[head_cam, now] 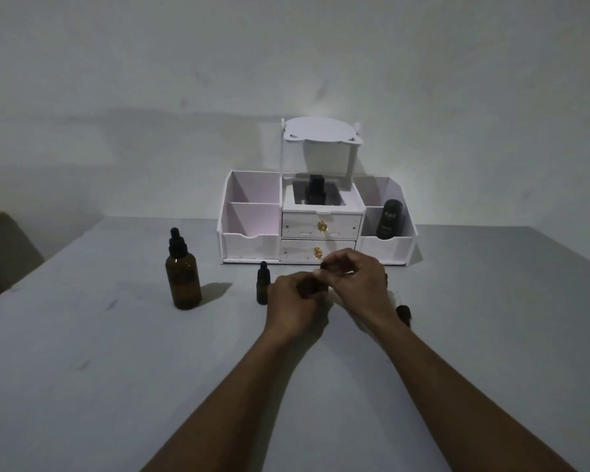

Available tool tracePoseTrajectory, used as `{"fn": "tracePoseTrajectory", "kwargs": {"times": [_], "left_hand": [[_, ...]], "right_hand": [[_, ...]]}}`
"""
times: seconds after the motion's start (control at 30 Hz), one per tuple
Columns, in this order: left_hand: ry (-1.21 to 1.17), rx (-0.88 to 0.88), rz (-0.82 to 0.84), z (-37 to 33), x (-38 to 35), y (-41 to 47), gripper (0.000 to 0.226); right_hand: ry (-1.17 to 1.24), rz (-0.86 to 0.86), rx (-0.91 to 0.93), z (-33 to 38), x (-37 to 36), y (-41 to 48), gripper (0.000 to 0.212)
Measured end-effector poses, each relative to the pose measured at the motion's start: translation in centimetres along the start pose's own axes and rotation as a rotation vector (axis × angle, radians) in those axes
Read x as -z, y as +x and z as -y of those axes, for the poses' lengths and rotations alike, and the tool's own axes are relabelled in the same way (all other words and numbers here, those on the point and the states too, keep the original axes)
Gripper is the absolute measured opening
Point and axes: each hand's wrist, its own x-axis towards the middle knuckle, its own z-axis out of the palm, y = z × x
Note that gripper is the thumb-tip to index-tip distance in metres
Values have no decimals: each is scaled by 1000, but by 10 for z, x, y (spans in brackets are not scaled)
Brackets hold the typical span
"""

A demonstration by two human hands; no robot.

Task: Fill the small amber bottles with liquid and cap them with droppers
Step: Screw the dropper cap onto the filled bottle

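My left hand (295, 303) is curled round a small amber bottle (315, 287), which is almost wholly hidden by the fingers. My right hand (353, 281) pinches a dark dropper cap (325, 265) at the top of that bottle. A second small amber bottle (262, 284) with a black dropper on it stands just left of my left hand. The large amber bottle (182, 273) with a dropper top stands further left. A loose black dropper (404, 314) lies on the table behind my right wrist.
A white desk organiser (249, 245) with two drawers stands at the back of the grey table (116, 369). It holds a dark bottle (315, 190) in the middle and a black tube (389, 219) on the right. A brown box (0, 253) sits at the far left.
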Motion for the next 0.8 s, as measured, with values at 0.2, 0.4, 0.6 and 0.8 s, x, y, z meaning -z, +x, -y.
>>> {"fn": "tracePoseTrajectory", "kwargs": {"times": [0.2, 0.4, 0.6, 0.8], "left_hand": [[-29, 24, 13, -1, 1, -1, 26], [-52, 32, 11, -1, 0, 0, 22], [-189, 145, 7, -2, -3, 1, 30], [-247, 190, -13, -5, -5, 2, 29]], "right_hand": [[27, -2, 25, 0, 1, -1, 23], [-15, -19, 10, 0, 0, -1, 25], [5, 7, 50, 0, 2, -3, 25], [-48, -21, 48, -2, 0, -2, 19]]}}
